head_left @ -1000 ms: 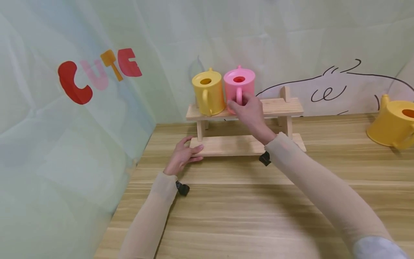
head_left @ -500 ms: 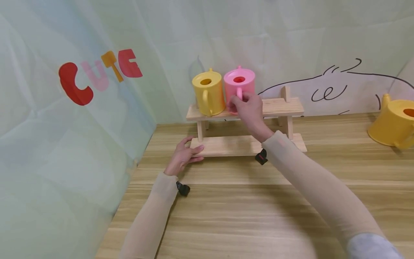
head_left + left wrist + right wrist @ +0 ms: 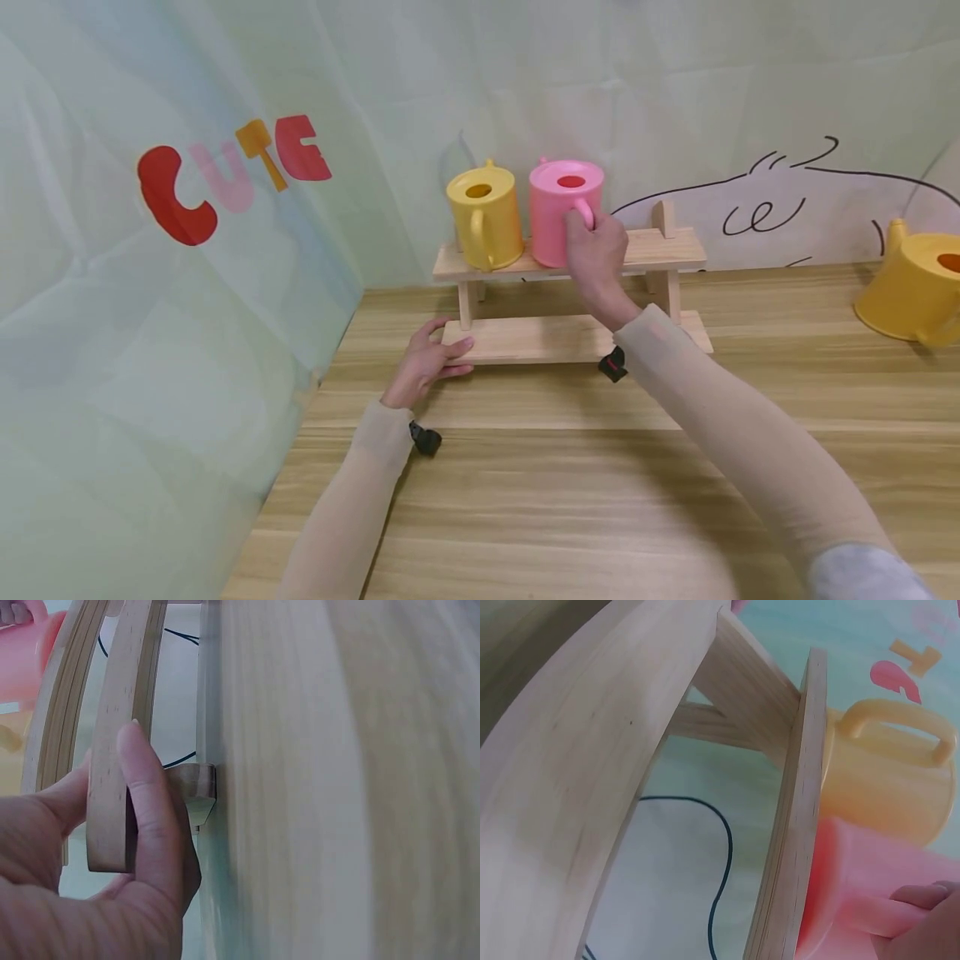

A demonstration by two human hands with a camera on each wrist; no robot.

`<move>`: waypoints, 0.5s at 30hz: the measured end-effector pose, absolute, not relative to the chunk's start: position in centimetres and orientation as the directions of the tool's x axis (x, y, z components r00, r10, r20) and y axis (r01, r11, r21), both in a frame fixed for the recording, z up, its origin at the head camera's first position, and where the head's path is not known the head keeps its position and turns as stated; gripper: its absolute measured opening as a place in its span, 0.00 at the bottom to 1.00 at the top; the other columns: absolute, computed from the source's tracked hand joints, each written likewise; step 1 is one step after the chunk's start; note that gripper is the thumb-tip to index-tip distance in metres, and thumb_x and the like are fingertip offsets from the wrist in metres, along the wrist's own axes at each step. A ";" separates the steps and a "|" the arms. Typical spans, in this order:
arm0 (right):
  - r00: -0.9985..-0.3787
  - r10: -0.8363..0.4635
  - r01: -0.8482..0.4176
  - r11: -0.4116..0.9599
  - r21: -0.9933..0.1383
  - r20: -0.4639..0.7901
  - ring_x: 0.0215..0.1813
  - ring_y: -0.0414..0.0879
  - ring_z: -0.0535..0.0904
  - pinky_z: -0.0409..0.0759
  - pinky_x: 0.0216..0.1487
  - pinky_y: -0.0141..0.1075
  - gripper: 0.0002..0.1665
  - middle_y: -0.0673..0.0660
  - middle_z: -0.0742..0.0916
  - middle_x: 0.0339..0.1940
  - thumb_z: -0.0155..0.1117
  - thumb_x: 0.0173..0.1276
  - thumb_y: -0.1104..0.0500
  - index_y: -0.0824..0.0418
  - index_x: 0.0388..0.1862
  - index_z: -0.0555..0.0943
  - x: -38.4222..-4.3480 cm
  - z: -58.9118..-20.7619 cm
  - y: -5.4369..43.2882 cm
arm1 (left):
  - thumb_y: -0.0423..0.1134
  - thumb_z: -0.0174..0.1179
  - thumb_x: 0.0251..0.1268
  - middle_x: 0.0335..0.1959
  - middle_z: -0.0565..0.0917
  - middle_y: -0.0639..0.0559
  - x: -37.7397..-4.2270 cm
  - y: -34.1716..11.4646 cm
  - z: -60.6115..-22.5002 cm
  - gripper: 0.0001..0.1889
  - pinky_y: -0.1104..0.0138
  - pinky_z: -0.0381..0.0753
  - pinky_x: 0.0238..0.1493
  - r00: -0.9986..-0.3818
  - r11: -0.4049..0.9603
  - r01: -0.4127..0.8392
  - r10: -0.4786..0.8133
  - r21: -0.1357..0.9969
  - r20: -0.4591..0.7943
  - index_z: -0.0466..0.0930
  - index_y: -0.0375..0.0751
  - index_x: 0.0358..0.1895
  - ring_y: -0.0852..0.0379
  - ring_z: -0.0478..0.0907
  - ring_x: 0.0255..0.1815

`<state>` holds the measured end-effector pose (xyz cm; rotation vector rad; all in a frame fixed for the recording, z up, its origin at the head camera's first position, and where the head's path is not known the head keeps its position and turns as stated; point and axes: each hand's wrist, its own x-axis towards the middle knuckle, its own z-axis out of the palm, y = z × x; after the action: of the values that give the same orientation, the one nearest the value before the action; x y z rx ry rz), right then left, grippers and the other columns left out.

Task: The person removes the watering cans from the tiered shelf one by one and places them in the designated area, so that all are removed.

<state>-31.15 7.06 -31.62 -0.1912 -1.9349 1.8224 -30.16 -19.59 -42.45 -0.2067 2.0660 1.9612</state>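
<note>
On wooden rack [image 3: 663, 247], right hand's grip [image 3: 597, 254] is grasping pink watering can [image 3: 551, 218] by handle [image 3: 584, 212]; at rack's lower left end, left hand's grip [image 3: 427, 360] is clasping bottom board [image 3: 536, 338].

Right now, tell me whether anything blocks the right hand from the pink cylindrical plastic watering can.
Nothing visible does: the right hand grips the pink plastic watering can by its handle. The yellow plastic watering can beside it stands clear of that hand.

Both arms [image 3: 738, 433] reach forward, left hand [image 3: 422, 362] gripping low, thumb [image 3: 459, 347] and fingers [image 3: 454, 371] parted, right hand [image 3: 597, 254] higher up, fingers curled.
</note>
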 end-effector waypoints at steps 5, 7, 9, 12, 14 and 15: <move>-0.865 0.436 -0.215 0.124 -0.969 0.248 0.24 0.41 0.72 0.63 0.21 0.28 0.24 0.45 0.72 0.15 0.52 0.76 0.57 0.54 0.16 0.65 -31.1 -31.6 7.7 | 0.30 0.66 0.79 0.57 0.78 0.37 -30.2 -19.5 -42.5 0.41 0.70 0.96 0.37 -0.951 0.060 -0.289 0.093 0.956 -0.293 0.55 0.41 0.87 0.60 0.89 0.30; -0.860 0.441 -0.224 0.125 -0.967 0.256 0.24 0.41 0.73 0.65 0.21 0.28 0.24 0.45 0.74 0.16 0.52 0.76 0.57 0.54 0.16 0.65 -31.1 -31.7 8.0 | 0.30 0.66 0.79 0.57 0.78 0.37 -30.2 -19.5 -42.5 0.40 0.70 0.96 0.37 -0.952 0.060 -0.286 0.094 0.956 -0.291 0.55 0.40 0.87 0.60 0.89 0.30; -0.856 0.443 -0.237 0.124 -0.964 0.267 0.25 0.41 0.74 0.67 0.21 0.28 0.24 0.45 0.75 0.17 0.52 0.76 0.57 0.54 0.16 0.65 -31.1 -31.8 8.2 | 0.30 0.66 0.79 0.57 0.78 0.37 -30.2 -19.5 -42.5 0.40 0.70 0.96 0.37 -0.953 0.061 -0.284 0.094 0.957 -0.289 0.55 0.40 0.87 0.60 0.89 0.30; -0.851 0.442 -0.253 0.129 -0.959 0.284 0.25 0.41 0.75 0.69 0.21 0.28 0.23 0.46 0.76 0.17 0.52 0.75 0.57 0.53 0.16 0.65 -31.1 -32.1 8.6 | 0.30 0.66 0.79 0.58 0.79 0.36 -30.2 -19.5 -42.4 0.40 0.70 0.96 0.37 -0.953 0.062 -0.283 0.095 0.957 -0.288 0.56 0.40 0.87 0.60 0.89 0.31; -0.848 0.441 -0.261 0.133 -0.956 0.293 0.25 0.40 0.74 0.69 0.21 0.27 0.22 0.46 0.75 0.17 0.51 0.75 0.57 0.53 0.17 0.64 -31.0 -32.2 8.9 | 0.30 0.66 0.79 0.58 0.78 0.36 -30.1 -19.5 -42.4 0.40 0.70 0.96 0.37 -0.953 0.062 -0.284 0.096 0.957 -0.288 0.56 0.40 0.87 0.60 0.89 0.31; -0.846 0.441 -0.265 0.137 -0.954 0.299 0.24 0.40 0.74 0.68 0.21 0.27 0.22 0.45 0.75 0.17 0.51 0.75 0.57 0.53 0.17 0.64 -30.9 -32.2 9.0 | 0.30 0.66 0.78 0.58 0.78 0.36 -30.1 -19.5 -42.4 0.40 0.70 0.96 0.37 -0.952 0.062 -0.284 0.096 0.957 -0.289 0.56 0.40 0.87 0.60 0.89 0.31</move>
<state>-30.93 9.02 -32.18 -0.1686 -1.8971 1.7618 -30.10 -19.50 -42.40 -0.1902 2.0676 1.9697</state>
